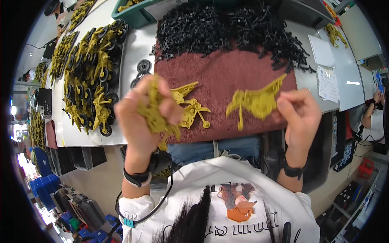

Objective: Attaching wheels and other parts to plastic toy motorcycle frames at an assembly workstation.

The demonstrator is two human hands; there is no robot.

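My left hand (142,113) is closed around yellow plastic toy motorcycle body parts (156,119), blurred by motion; I cannot tell how many. Between thumb and fingers, my right hand (300,111) pinches the rear of another yellow toy motorcycle body (257,103), held over the red-brown cloth (227,75). Just beside my left hand, more yellow motorcycle bodies (194,115) lie on the cloth, partly hidden by the fingers. Several black spoked toy wheels (144,65) rest on the white table beyond my left hand.
A large heap of small black plastic parts (194,30) covers the cloth's far side. To the left, yellow toy motorcycles with black wheels (91,77) are piled up. A green bin (135,14) stands at the back, and paper sheets (327,83) lie at the right.
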